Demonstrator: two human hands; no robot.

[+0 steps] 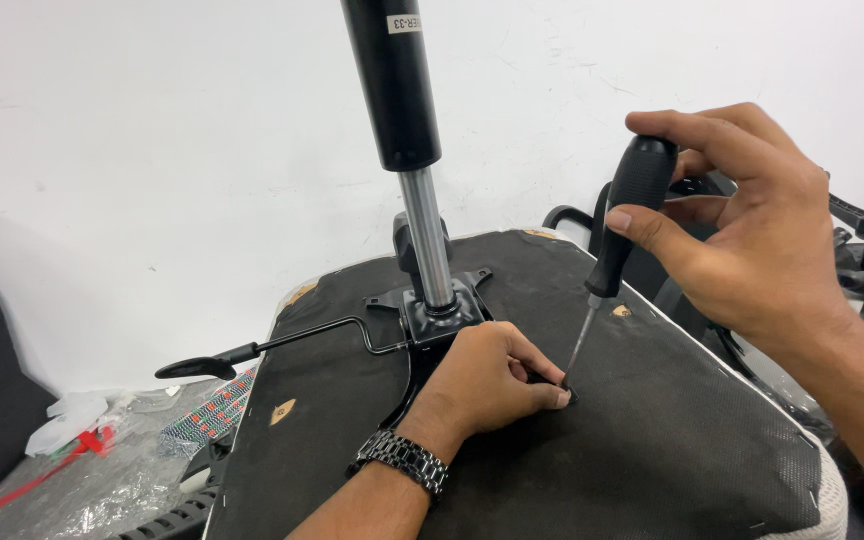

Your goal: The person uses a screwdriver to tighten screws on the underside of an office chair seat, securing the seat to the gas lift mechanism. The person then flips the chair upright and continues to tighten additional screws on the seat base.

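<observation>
Bright, even light on the white wall (152, 150), soft shadows, sharp focus throughout

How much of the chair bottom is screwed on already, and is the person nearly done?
Done: the black metal plate with the gas cylinder and lever sits on the upturned seat. In hand: the right hand holds a screwdriver, its tip at a screw spot by the left hand's fingertips. Left: I can't tell how many other screws are in, because the hand and plate hide them.
</observation>
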